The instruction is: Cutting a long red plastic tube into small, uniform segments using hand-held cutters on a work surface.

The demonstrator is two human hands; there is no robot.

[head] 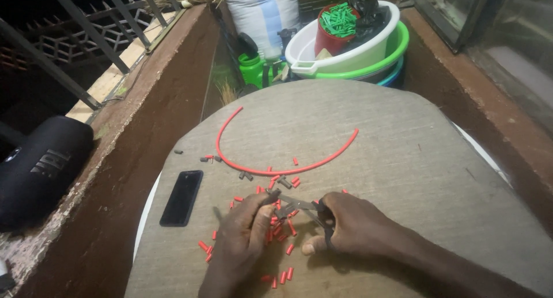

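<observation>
My left hand [245, 232] pinches a small piece at the tip of a pair of metal scissors [296, 206], low in the middle of the view. My right hand [345, 229] has its fingers through the scissors' handles. Several short red tube pieces [282, 240] lie scattered around and under both hands. A long curved red tube [271, 171] lies on the grey board [403, 148] just beyond them. A few dark grey bits [246, 175] sit near the tube.
A black phone [181, 197] lies flat at the board's left. A black cylindrical speaker [40, 165] rests on the ledge to the left. Stacked white and green basins [351, 50] hold a red cup of green pieces at the back. A green bottle [252, 67] stands beside them.
</observation>
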